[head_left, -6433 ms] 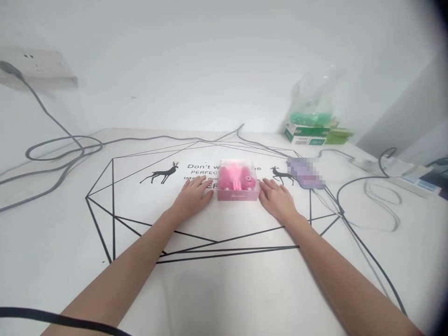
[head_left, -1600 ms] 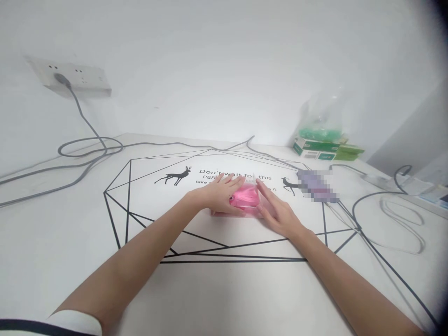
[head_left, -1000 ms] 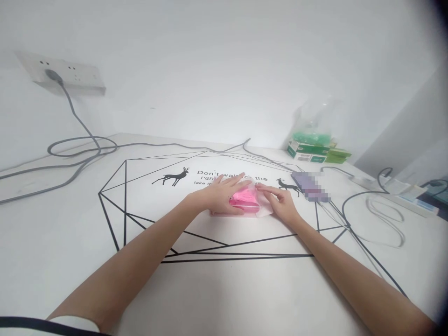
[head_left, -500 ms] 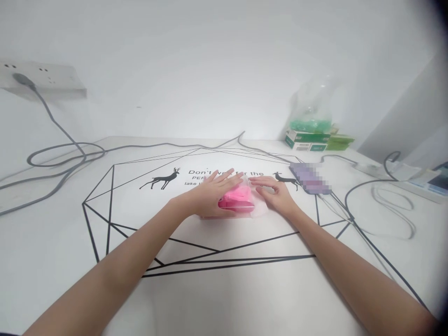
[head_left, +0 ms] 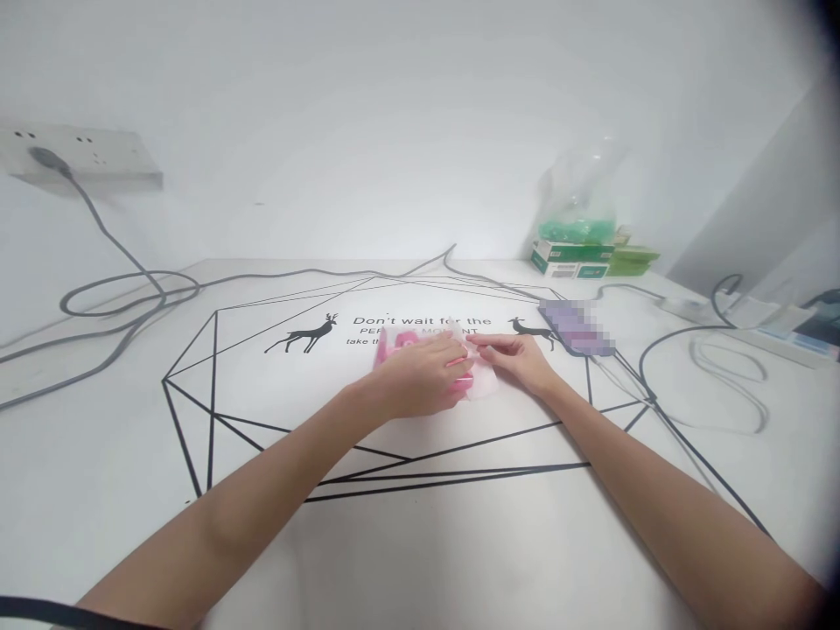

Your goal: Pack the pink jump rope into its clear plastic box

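A small clear plastic box with pink items inside (head_left: 392, 349) lies on the white table (head_left: 420, 542), on the printed lettering between two deer figures. My left hand (head_left: 423, 378) lies over the box and hides most of it, with its fingers curled down over the box's right end. My right hand (head_left: 517, 359) is just right of the box, and its fingertips pinch a clear flap (head_left: 484, 381) that sticks out from that end. The fingertips of both hands nearly touch.
Grey cables (head_left: 124, 293) loop at the left from a wall socket (head_left: 79, 156). Green boxes under a plastic bag (head_left: 581, 236) stand at the back right. A blurred purple flat object (head_left: 577, 325) lies right of my hands. More cables and a power strip (head_left: 735, 308) lie at the far right.
My left hand went from lying flat with straight fingers on the box to curling over its right end. My right hand's fingertips closed on the clear flap there.
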